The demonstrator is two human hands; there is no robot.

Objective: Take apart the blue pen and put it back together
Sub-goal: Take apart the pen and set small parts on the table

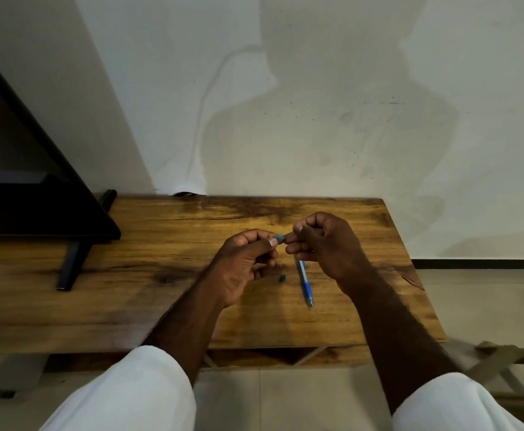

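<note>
Both hands are hovering above the wooden table [161, 306], forearms angling inward. The left hand [245, 265] is pinching a small blue pen part [280, 238] between thumb and forefinger. The right hand [323, 244] is curling its fingers, fingertips meeting that part; whether they are gripping it is unclear. The blue pen barrel [305, 283] is lying beneath the right hand, a small teal piece [282, 277] just beside it.

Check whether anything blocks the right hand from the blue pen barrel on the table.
Nothing visible. The slim blue plastic pen barrel lies uncovered near the right hand; the small teal piece sits left, apart.
</note>
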